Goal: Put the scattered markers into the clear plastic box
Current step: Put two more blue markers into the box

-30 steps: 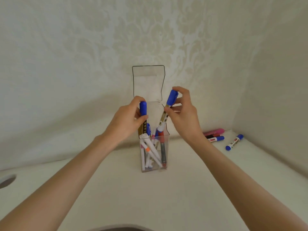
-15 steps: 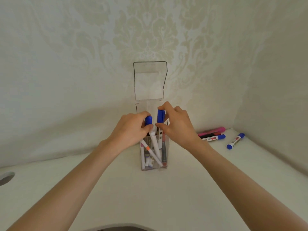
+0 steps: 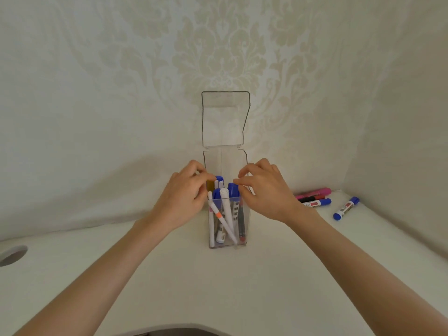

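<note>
The clear plastic box (image 3: 228,238) stands upright mid-table with its lid (image 3: 225,117) hinged open above it. Several markers stand inside, mostly white with blue caps, plus one with an orange band. My left hand (image 3: 184,197) is at the box's left rim, fingertips pinching a blue-capped marker (image 3: 219,179) that sits low in the box. My right hand (image 3: 266,192) is at the right rim, fingertips on the cap of another blue-capped marker (image 3: 232,189). Loose on the table to the right lie a pink marker (image 3: 315,192), a black-and-red marker (image 3: 312,198) and two blue-capped markers (image 3: 318,202) (image 3: 346,208).
The white table (image 3: 218,287) meets patterned walls behind and on the right, forming a corner close to the loose markers. A round cable hole (image 3: 12,255) sits at the table's left edge. The table's front edge curves inward near my body.
Both hands have come down from above the box to its rim. The two blue-capped markers they held have sunk into the box among the others.
</note>
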The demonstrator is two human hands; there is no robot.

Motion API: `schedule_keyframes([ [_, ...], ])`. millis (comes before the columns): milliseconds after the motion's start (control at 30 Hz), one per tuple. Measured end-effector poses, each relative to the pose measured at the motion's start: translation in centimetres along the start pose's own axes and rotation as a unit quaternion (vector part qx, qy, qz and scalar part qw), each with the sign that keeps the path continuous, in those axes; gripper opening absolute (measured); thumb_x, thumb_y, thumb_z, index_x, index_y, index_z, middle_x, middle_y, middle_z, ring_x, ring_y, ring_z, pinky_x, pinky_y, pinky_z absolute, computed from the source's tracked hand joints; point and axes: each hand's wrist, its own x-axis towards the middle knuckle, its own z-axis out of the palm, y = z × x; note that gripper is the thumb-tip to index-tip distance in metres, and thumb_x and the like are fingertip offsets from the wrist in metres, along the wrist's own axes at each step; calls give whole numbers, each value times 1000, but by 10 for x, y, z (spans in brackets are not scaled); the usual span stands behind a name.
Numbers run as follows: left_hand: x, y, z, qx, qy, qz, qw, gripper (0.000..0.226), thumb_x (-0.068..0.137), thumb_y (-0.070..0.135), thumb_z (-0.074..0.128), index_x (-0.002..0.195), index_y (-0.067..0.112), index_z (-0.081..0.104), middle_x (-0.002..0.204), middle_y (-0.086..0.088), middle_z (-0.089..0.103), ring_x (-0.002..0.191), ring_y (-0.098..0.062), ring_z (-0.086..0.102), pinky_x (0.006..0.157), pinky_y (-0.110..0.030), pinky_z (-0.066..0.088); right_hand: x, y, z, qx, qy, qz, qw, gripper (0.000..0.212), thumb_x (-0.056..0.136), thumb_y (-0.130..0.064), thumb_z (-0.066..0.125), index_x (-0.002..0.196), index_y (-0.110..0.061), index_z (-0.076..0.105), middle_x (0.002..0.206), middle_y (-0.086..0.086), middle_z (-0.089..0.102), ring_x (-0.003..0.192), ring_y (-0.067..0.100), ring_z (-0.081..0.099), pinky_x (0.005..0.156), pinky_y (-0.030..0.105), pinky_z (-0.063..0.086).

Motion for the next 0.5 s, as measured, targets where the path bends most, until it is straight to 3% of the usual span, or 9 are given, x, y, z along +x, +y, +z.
schedule_keyframes([
  [100,-3,6,2,-78,8,-22,997,25,88,4,49,106,10,65,102,-2,50,75,-12,53,74,-22,44,-8,-1,3,96,14,16,995,38,92,-15,46,128,-21,56,133,-2,45,115,12,34,94,19,28],
  [133,-4,10,1,-110,16,-30,993,23,88,5,50,104,11,66,99,0,49,77,-7,53,74,-13,41,-14,-1,3,152,34,29,987,40,91,-11,46,130,-21,54,132,-2,44,112,9,33,93,12,27],
  [200,-6,19,-2,-155,27,-33,987,19,88,8,53,101,12,67,94,2,49,79,-5,54,74,-9,42,-28,4,1,233,76,67,967,42,91,-6,47,129,-20,53,126,-4,44,111,6,35,89,3,29],
  [267,-9,31,-1,-187,24,-20,982,16,87,11,56,98,12,67,90,5,50,79,-8,55,73,-16,45,-45,16,-3,258,96,118,954,39,90,-3,46,125,-21,54,116,-8,45,107,9,44,87,6,35],
  [367,-12,57,17,-213,-22,13,977,15,86,15,58,99,13,66,90,12,51,81,-5,54,73,-12,42,-74,49,-2,240,91,212,943,29,88,1,47,110,-12,63,103,-3,54,102,20,53,84,21,40],
  [500,3,92,75,-246,-130,4,961,21,86,22,58,106,17,64,104,4,56,92,-8,58,77,-15,42,-120,104,0,208,38,381,900,26,89,-3,48,108,-7,64,113,10,61,93,17,52,81,22,35],
])
